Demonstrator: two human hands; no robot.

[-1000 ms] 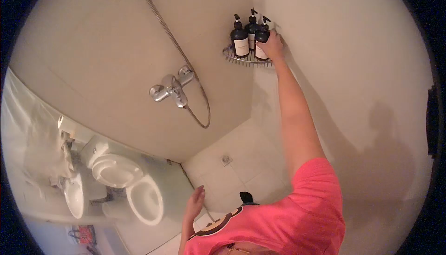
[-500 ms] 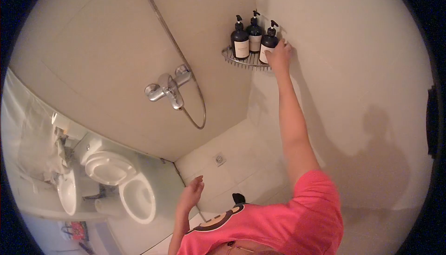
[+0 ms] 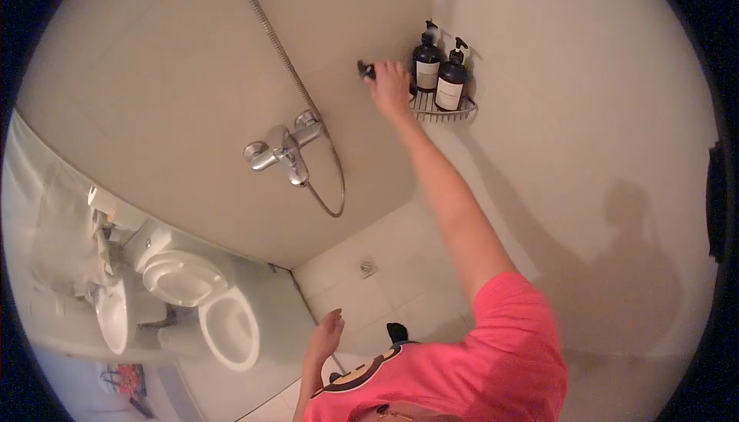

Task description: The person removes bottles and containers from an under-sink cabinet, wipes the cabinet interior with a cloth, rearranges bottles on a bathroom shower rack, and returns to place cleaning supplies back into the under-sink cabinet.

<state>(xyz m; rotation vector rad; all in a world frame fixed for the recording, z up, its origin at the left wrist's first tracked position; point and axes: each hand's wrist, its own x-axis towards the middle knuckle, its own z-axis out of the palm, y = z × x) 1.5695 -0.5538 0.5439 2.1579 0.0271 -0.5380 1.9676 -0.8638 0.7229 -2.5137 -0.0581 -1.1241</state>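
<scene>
My right hand (image 3: 391,91) is closed around a dark pump bottle (image 3: 367,70). Its black pump head pokes out to the left of my fingers, and most of the body is hidden behind the hand; the bottle looks tilted. Two more dark pump bottles with pale labels stand upright just to the right: the rear bottle (image 3: 426,66) and the front bottle (image 3: 451,83). They rest on a wire corner shelf (image 3: 439,113). Low in the view, my left hand (image 3: 328,334) hangs with nothing in it, fingers loosely stretched.
A chrome shower mixer (image 3: 283,153) with a metal hose (image 3: 269,30) is fixed to the left wall. A floor drain (image 3: 366,267) lies below. Behind a glass panel (image 3: 269,306) at the left are a toilet (image 3: 229,328) and a washbasin (image 3: 112,318).
My right hand has moved left from the bottle at the shelf's right end, and the left-hand bottle is now off its place, in my grip. My left hand has dropped slightly.
</scene>
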